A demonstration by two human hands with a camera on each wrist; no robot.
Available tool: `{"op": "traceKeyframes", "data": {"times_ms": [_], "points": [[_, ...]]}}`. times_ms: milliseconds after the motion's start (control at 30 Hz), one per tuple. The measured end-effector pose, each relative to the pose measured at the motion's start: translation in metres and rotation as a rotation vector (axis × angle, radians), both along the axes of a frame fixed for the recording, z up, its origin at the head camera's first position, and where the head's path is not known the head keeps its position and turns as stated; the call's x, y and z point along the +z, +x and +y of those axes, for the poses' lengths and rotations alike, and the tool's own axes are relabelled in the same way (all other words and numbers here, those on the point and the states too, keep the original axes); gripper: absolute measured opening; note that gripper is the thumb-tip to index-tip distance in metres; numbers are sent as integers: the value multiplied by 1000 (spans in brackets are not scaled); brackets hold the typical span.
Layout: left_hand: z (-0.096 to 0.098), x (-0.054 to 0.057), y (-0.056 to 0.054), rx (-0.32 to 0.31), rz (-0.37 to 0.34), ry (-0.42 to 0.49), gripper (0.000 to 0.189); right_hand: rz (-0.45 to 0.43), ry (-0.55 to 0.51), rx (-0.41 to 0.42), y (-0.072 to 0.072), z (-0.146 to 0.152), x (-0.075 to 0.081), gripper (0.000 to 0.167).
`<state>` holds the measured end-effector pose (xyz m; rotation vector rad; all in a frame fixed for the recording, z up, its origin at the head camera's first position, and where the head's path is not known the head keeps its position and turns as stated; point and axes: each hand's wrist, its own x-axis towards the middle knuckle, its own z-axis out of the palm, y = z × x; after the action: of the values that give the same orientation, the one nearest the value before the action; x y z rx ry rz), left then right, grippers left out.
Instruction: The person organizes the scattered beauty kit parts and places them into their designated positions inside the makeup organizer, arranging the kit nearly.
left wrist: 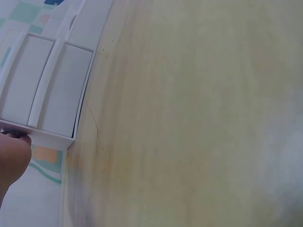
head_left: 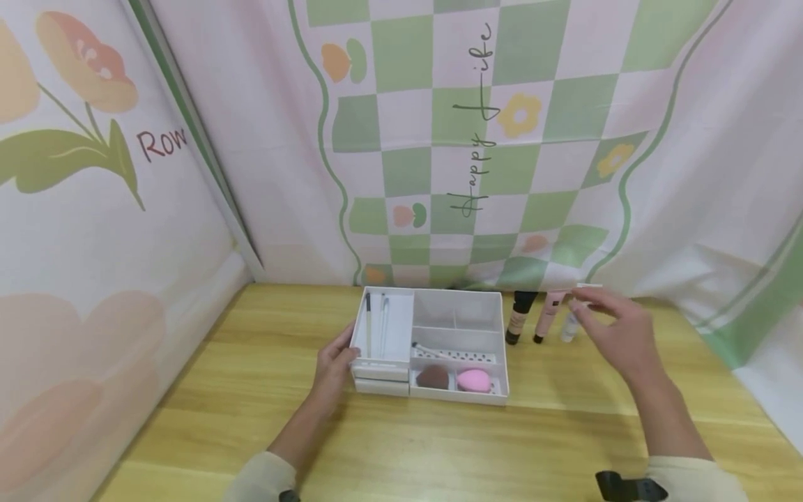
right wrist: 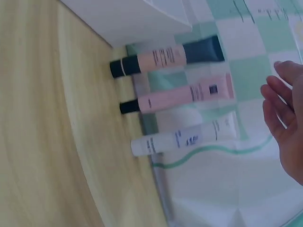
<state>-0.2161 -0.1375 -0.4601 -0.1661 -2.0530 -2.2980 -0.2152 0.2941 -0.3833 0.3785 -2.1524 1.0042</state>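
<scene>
The step in hand looks like steadying the white makeup organizer (head_left: 461, 397) while reaching toward the cosmetic tubes beside it. The left hand (head_left: 335, 362) has its grip clamped on the organizer's left side, the thumb over the edge next to the tray of slim brushes (head_left: 369, 326). The right hand (head_left: 621, 331) is raised at the far right of the row, its fingers bent and its grip apart; the right wrist view shows it touching none of the tubes. All three stand on their caps on the bench (head_left: 408, 446), to the right of the organizer: a black-and-beige tube (right wrist: 165, 57) nearest to it, then a pink tube (right wrist: 187, 97), then a white tube (right wrist: 184, 139) closest to the right hand. A brown puff (head_left: 433, 377) and a pink makeup sponge (head_left: 474, 381) sit in the front compartments. Taking up a tube next would, by my judgement, call for lowering the right hand and pinching the flat upper end squarely, since such narrow, cap-down tubes could tip if nudged; the left hand need only hold the organizer steady.
</scene>
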Motion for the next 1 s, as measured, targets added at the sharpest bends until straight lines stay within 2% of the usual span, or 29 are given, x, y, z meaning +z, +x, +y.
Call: {"op": "traceKeyframes", "data": {"times_ms": [233,300,400,500,633,767,900,1000], "points": [[0,-1,-1,-8,5,2,61,-159,-418,-209,-21,28,-8,23],[0,-2,-2,-6,-1,4,61,-191,-488,-268,-28,32,-14,25],[0,-3,-2,-12,4,2,62,-265,-536,-321,-34,39,-21,29],[0,-3,-1,-16,0,3,62,-347,-528,-305,-39,44,-28,35],[0,-2,-1,-10,9,-2,62,-443,-415,-187,-43,49,-34,47],[-1,-2,-1,-10,19,-2,61,-511,-291,-110,-46,51,-40,53],[-1,-2,-2,-8,14,0,61,-534,-209,-69,-49,48,-43,57],[-1,-3,-3,0,4,3,61,-518,-180,-67,-52,46,-44,52]]}}
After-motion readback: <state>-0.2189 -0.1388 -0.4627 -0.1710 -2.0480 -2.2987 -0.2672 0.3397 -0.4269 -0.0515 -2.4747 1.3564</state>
